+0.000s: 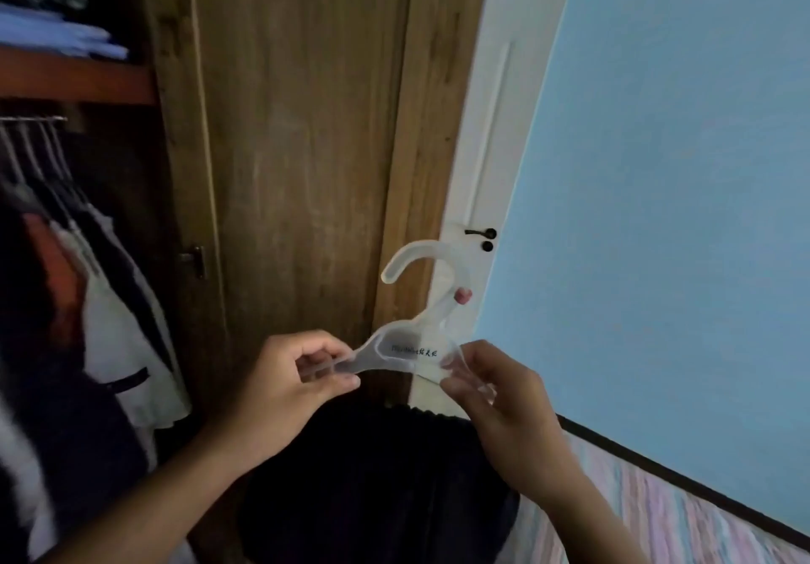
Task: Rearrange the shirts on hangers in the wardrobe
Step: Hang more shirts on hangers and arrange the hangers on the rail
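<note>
Centre of the head view, slightly low: a translucent plastic hanger is held up between both hands, hook at the top with its open end toward the left of the frame, dark printed lettering across the middle of its body. Left hand: fingers curled, thumb and fingertips pinching the hanger's left arm. Right hand: fingers curled round the hanger's right arm, pinching it. The 2 hands are apart, 1 at each end of the hanger.

Below the hands, lower centre: a dark garment hangs down; its ribbed top edge sits just under the hanger. Whether it is threaded on the hanger cannot be told.

Left edge of frame: open wardrobe with a metal rail and several hung shirts, dark and pale, blurred. Upper left: shelf with folded blue cloth on it.

Centre: wooden wardrobe door. Right of it a white room door with a dark handle. Right side: blue wall. Lower right: striped pastel surface.
</note>
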The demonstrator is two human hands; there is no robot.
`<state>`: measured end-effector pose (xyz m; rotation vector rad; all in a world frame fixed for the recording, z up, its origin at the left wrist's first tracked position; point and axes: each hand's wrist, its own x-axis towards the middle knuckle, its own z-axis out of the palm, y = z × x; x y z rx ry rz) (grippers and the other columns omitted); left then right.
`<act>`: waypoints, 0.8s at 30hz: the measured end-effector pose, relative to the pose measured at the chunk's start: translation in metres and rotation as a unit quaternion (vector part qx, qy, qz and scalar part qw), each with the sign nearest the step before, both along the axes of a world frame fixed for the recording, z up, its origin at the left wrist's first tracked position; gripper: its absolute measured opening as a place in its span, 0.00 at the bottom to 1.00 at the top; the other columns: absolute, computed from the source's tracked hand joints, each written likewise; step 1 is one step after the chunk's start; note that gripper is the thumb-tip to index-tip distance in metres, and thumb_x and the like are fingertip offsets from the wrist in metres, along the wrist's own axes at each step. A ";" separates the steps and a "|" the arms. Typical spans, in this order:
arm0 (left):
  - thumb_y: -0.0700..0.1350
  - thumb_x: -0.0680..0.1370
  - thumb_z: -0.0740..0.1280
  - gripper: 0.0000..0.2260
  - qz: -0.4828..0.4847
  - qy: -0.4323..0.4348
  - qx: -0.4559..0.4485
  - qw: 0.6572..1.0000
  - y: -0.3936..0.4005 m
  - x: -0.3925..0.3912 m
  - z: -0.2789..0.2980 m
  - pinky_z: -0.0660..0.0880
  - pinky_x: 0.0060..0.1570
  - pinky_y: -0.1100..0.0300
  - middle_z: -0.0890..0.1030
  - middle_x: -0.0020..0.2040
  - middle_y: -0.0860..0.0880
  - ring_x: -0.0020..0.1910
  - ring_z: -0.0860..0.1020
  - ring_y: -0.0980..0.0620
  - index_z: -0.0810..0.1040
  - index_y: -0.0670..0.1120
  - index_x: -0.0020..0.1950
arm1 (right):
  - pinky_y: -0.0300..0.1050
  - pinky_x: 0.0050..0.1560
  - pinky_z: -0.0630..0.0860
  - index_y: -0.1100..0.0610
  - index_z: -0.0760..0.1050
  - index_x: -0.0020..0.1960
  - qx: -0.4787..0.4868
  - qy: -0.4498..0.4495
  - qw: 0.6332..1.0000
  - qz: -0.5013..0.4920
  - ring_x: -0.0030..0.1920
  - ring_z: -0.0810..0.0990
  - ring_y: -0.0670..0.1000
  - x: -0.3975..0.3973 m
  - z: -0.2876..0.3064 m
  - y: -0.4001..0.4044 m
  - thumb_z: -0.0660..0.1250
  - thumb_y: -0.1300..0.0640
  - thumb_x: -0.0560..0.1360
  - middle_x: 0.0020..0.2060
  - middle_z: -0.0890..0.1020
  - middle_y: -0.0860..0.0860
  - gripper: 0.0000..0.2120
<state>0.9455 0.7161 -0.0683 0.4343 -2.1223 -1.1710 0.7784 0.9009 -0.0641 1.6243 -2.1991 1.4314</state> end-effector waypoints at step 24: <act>0.45 0.67 0.78 0.07 0.351 -0.034 -0.073 0.933 -0.086 0.235 0.040 0.80 0.39 0.49 0.82 0.33 0.53 0.34 0.80 0.56 0.82 0.55 0.39 | 0.40 0.41 0.74 0.49 0.80 0.43 0.025 -0.050 0.937 0.344 0.36 0.77 0.42 0.159 0.040 -0.203 0.72 0.57 0.75 0.34 0.81 0.44 0.04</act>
